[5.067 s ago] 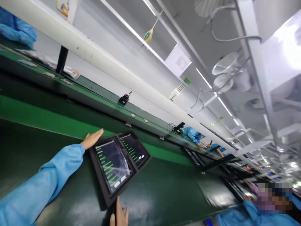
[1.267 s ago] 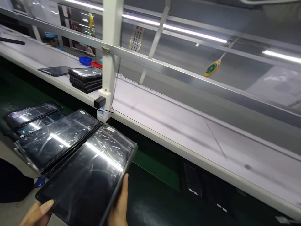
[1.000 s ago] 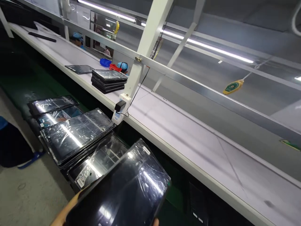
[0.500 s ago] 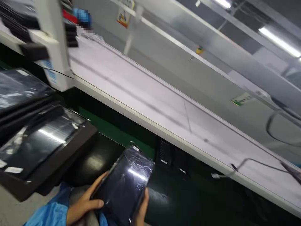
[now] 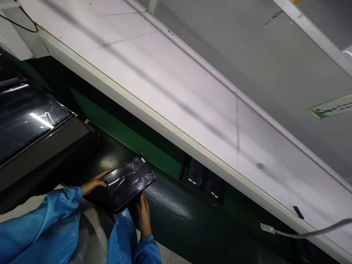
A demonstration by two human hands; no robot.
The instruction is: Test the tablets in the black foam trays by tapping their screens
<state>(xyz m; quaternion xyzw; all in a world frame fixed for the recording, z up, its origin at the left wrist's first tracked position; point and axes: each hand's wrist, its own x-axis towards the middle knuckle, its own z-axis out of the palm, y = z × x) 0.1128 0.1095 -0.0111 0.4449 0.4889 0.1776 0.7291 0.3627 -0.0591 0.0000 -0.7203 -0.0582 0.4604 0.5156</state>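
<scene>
A glossy black tablet-like panel [image 5: 130, 181] in clear film, with a small white label at its far corner, is tilted above the dark bench. My left hand [image 5: 95, 183] is closed on its left edge, thumb on top and fingers underneath. At the near right edge, my right hand [image 5: 144, 214] grips from below; part of its fingers is hidden behind a dark shape under the panel. Blue sleeves cover both arms.
At left, a large film-covered black panel [image 5: 33, 113] lies on a dark block [image 5: 49, 146]. Two black slabs with white labels [image 5: 194, 172] lie by the pale ledge [image 5: 176, 128]. A grey cable [image 5: 310, 234] with a tagged end crosses the right side.
My view has swung down and to the right. The panel has turned clockwise and tipped flatter in my hands. My right hand has shifted from its right side to its near edge.
</scene>
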